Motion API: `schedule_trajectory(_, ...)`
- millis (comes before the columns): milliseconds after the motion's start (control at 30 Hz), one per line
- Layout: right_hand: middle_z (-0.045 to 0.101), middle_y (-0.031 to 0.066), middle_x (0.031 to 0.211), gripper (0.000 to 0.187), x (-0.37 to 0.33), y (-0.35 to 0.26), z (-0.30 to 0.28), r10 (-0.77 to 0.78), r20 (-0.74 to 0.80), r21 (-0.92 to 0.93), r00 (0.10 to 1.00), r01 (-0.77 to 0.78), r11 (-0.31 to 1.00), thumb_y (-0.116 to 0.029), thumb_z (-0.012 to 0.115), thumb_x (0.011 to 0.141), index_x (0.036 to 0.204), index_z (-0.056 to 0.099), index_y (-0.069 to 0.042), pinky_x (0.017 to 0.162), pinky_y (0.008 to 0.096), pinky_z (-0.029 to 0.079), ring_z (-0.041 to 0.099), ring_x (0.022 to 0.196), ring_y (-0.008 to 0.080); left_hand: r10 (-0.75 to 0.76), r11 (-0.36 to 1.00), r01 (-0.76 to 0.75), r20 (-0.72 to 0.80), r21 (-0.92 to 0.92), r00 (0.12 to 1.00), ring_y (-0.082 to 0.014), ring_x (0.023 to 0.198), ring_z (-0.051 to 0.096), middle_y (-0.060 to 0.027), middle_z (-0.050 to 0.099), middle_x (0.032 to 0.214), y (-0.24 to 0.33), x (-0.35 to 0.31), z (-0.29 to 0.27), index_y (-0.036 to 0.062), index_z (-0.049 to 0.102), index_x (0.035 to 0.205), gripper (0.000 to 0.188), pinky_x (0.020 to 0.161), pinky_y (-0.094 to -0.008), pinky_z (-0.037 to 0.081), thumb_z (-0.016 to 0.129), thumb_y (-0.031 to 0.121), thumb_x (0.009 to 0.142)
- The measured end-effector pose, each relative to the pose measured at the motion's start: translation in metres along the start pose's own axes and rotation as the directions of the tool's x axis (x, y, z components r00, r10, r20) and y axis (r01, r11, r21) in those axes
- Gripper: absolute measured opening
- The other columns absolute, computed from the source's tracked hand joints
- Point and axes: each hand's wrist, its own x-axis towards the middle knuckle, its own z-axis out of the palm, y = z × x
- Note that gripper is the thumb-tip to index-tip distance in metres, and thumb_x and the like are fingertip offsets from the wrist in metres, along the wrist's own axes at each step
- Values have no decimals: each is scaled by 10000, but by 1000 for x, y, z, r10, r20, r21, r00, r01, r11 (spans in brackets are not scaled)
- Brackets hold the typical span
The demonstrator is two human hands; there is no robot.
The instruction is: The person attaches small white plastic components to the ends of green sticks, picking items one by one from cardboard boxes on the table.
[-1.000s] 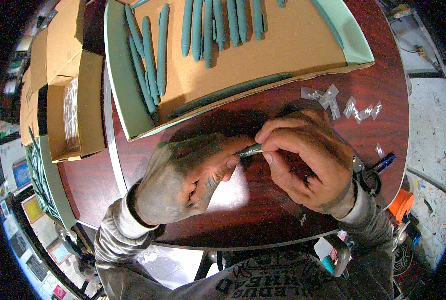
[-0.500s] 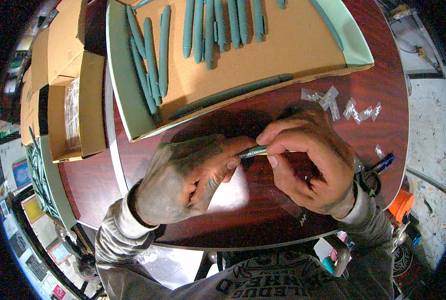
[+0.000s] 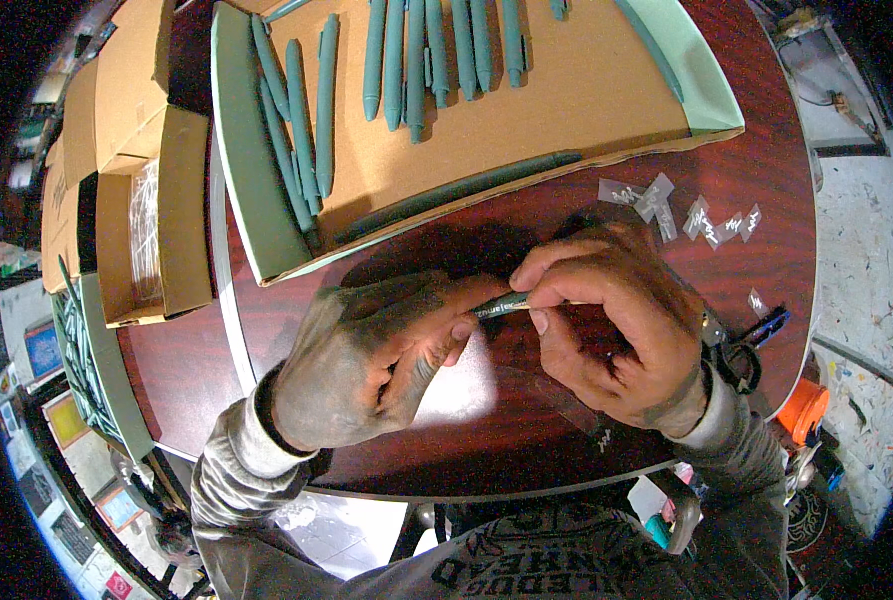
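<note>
Over the near half of the table, a dark teal pen (image 3: 503,304) with white lettering spans the gap between my two hands. My left hand (image 3: 371,360) is closed around one end, thumb and forefinger pinching it. The thumb and forefinger of my right hand (image 3: 621,325) pinch the other end, its fingers curled. Whether a bit of film lies under the right fingertips is too small to tell. Just beyond my hands, a shallow cardboard tray (image 3: 526,120) with pale green walls holds several more teal pens (image 3: 328,110).
Small clear film pieces (image 3: 656,205) with white marks lie right of the tray. Black-handled scissors (image 3: 741,368) and a blue object (image 3: 766,326) sit by the right edge. At left stand an open brown box (image 3: 181,225) holding clear strips and a bin of pens (image 3: 84,360).
My right hand has shifted slightly left and covers a little more of the pen. My left hand keeps its grip, almost unmoved.
</note>
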Motion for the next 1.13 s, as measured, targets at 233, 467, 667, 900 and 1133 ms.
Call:
schedule_trajectory(233, 692, 132, 968, 235, -3, -1, 0, 33, 2, -2, 999, -33, 999, 82, 673, 757, 955, 630, -38, 784, 363, 490, 643, 794, 255, -33, 998, 29, 97, 47, 995, -257, 658, 622, -84, 605, 784, 7, 5, -10, 26, 576, 1283, 409, 615, -385, 517, 393, 319, 1065)
schedule_trajectory(467, 691, 133, 966, 234, -1, 1, 0, -1, 15, -1, 1000, 1, 1000, 75, 674, 753, 954, 631, -35, 776, 364, 489, 640, 776, 254, -41, 998, 37, 82, 53, 996, -257, 655, 621, -85, 608, 787, 6, 2, -8, 15, 581, 1277, 415, 616, -388, 516, 401, 321, 1062)
schedule_trajectory(667, 690, 136, 962, 228, -3, 1, 2, 12, -5, -24, 1000, -12, 1000, 69, 678, 747, 949, 634, -27, 763, 363, 493, 640, 776, 259, -22, 999, 20, 69, 28, 997, -258, 663, 621, -91, 617, 802, 6, 2, -8, 9, 579, 1278, 375, 624, -385, 519, 441, 270, 1046)
schedule_trajectory(900, 688, 138, 944, 227, -4, 2, 4, 14, -22, -14, 1000, -14, 1000, 66, 678, 747, 951, 639, -25, 759, 371, 497, 638, 776, 270, -25, 998, 21, 86, 52, 996, -258, 658, 615, -88, 615, 808, 7, 3, -9, 12, 576, 1287, 362, 623, -383, 520, 454, 246, 1038)
schedule_trajectory(1133, 690, 140, 956, 232, -3, 2, 3, 0, 1, -25, 1000, 0, 1000, 60, 681, 748, 961, 643, -24, 777, 375, 501, 645, 796, 282, 3, 999, -7, 89, 51, 996, -263, 664, 616, -90, 611, 812, 6, 4, -10, 25, 572, 1303, 370, 622, -377, 522, 469, 256, 1033)
